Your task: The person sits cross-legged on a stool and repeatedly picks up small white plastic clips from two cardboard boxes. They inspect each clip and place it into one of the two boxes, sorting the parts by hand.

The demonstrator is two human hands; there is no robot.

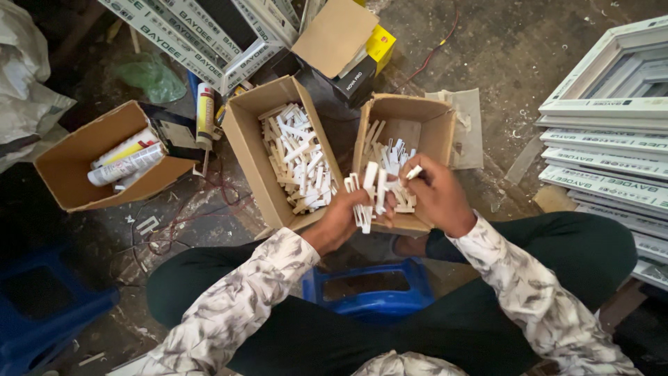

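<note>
Now left hand (339,221) clamps a bunch of white clips (367,195); right hand (437,195) pinches 1 clip (413,172) just above, over a box (410,125)

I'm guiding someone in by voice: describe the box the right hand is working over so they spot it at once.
Three open cardboard boxes sit on the floor ahead of the seated person. Take the rightmost box, just beyond the right hand. Unlike the packed middle box or the left box of tubes, it holds few white plastic pieces.
</note>
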